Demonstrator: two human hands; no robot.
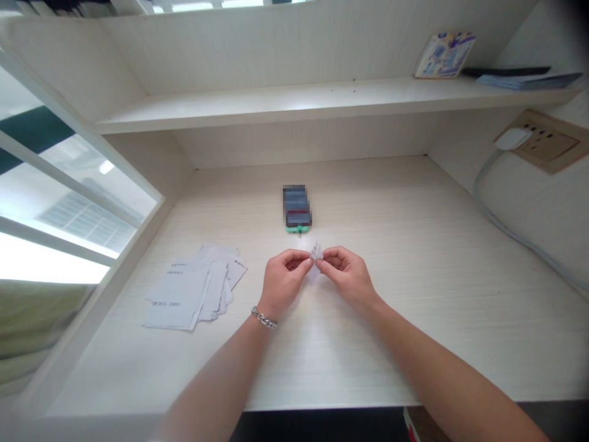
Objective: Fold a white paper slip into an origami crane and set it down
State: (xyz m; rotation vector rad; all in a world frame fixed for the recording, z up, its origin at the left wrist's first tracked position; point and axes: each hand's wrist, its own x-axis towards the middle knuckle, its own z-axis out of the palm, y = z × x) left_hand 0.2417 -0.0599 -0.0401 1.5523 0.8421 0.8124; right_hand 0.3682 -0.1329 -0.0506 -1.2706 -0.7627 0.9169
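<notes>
Between my two hands is a small folded piece of white paper (315, 253), pointed at the top, held just above the desk. My left hand (286, 275), with a chain bracelet (264, 317) on the wrist, pinches its left side between thumb and fingers. My right hand (348, 274) pinches the right side the same way. The lower part of the paper shows pale below the thumbs, and its exact folds are too small to make out. Just beyond the hands lies a phone (297, 206) with a green edge, its screen blurred out.
Loose white paper sheets (184, 294) lie in an overlapping pile on the desk's left. A shelf (276, 110) spans the back, with a colourful packet (444, 55) and flat booklets (529, 80) on it. A cable (506, 230) runs from a wall socket (547, 140) at right.
</notes>
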